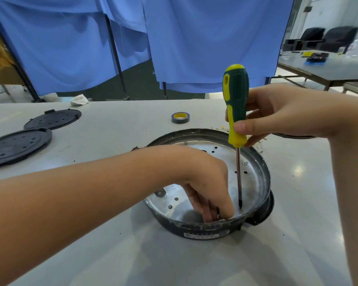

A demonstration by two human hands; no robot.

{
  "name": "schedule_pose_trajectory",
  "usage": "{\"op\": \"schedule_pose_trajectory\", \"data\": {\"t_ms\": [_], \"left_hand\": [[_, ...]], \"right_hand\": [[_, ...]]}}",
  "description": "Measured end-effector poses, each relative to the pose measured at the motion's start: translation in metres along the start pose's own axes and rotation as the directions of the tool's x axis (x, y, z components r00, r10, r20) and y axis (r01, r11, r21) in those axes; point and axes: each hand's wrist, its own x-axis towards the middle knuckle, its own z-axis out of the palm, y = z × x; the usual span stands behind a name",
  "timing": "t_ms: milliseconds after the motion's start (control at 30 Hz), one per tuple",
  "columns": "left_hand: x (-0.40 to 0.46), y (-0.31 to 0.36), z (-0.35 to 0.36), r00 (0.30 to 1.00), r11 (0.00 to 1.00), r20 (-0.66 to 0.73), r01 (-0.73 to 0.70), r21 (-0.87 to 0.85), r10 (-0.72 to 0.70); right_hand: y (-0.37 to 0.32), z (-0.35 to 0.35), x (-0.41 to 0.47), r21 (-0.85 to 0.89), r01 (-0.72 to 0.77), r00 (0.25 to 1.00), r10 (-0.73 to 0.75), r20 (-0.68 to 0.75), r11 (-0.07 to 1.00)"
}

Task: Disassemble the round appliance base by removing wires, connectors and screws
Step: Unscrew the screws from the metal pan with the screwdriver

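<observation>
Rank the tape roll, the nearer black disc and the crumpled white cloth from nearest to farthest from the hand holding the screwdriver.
From the right hand:
1. Tape roll, just to its left on the table.
2. Nearer black disc, far left.
3. Crumpled white cloth, back left edge, roughly as far as the disc; hard to separate.

Inside the round base (258, 178), the left hand (203, 182) fills 6 o'clock and the upright screwdriver (237, 120) stands just beside it; 12 o'clock lies open. Outside, tape roll (180, 117) at 12, 2 black discs (19, 145) at 9.
</observation>
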Motion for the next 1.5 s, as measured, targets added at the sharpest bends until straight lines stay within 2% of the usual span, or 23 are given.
{"op": "schedule_pose_trajectory", "data": {"t_ms": [200, 300, 467, 600, 700, 800, 933, 1033, 1100, 1200, 1267, 1400, 1500], "left_hand": [[-0.011, -0.007, -0.005, 0.997, 0.997, 0.066, -0.028, -0.073, 0.032], [-0.019, -0.009, -0.008, 0.995, 0.992, 0.036, -0.092, -0.091, 0.096], [-0.042, -0.023, -0.015, 0.959, 0.945, -0.156, -0.264, -0.195, 0.236], [-0.055, -0.050, -0.012, 0.853, 0.865, -0.438, -0.424, -0.269, 0.282], [-0.056, -0.077, -0.008, 0.706, 0.803, -0.673, -0.522, -0.288, 0.218], [-0.053, -0.110, -0.007, 0.597, 0.727, -0.798, -0.584, -0.361, 0.083], [-0.043, -0.154, -0.006, 0.536, 0.585, -0.838, -0.650, -0.485, -0.098], [-0.036, -0.178, -0.001, 0.508, 0.553, -0.840, -0.651, -0.520, -0.192], [-0.032, -0.189, 0.000, 0.471, 0.590, -0.842, -0.612, -0.527, -0.264], [-0.021, -0.198, 0.003, 0.391, 0.724, -0.846, -0.453, -0.520, -0.363], [-0.011, -0.198, 0.008, 0.377, 0.756, -0.834, -0.375, -0.536, -0.403], [0.003, -0.197, 0.017, 0.351, 0.760, -0.837, -0.368, -0.536, -0.420], [0.006, -0.194, 0.017, 0.357, 0.863, -0.873, -0.257, -0.435, -0.334]], "right_hand": [[0.000, 0.001, 0.000, -0.013, -0.009, 1.000, 0.009, 0.002, 1.000], [-0.001, 0.000, -0.001, -0.014, -0.011, 1.000, 0.011, 0.005, 1.000], [-0.001, 0.001, 0.000, -0.022, -0.013, 1.000, 0.013, -0.007, 1.000], [-0.002, 0.002, 0.001, -0.025, -0.019, 1.000, 0.019, -0.007, 0.999], [-0.004, 0.003, 0.001, -0.016, -0.007, 1.000, 0.006, -0.008, 1.000], [-0.006, 0.005, 0.001, 0.002, 0.016, 0.999, -0.016, -0.034, 1.000], [-0.009, 0.009, 0.004, 0.016, 0.061, 0.995, -0.060, -0.085, 0.998], [-0.007, 0.011, 0.008, 0.004, 0.069, 0.993, -0.069, -0.094, 0.998], [-0.004, 0.011, 0.010, 0.009, 0.073, 0.993, -0.072, -0.093, 0.997], [-0.002, 0.010, 0.012, 0.005, 0.073, 0.993, -0.072, -0.098, 0.997], [0.001, 0.008, 0.013, 0.000, 0.073, 0.992, -0.073, -0.103, 0.997], [0.004, 0.009, 0.015, -0.014, 0.076, 0.990, -0.077, -0.115, 0.997], [0.004, 0.010, 0.015, -0.019, 0.069, 0.991, -0.071, -0.115, 0.997]]}}
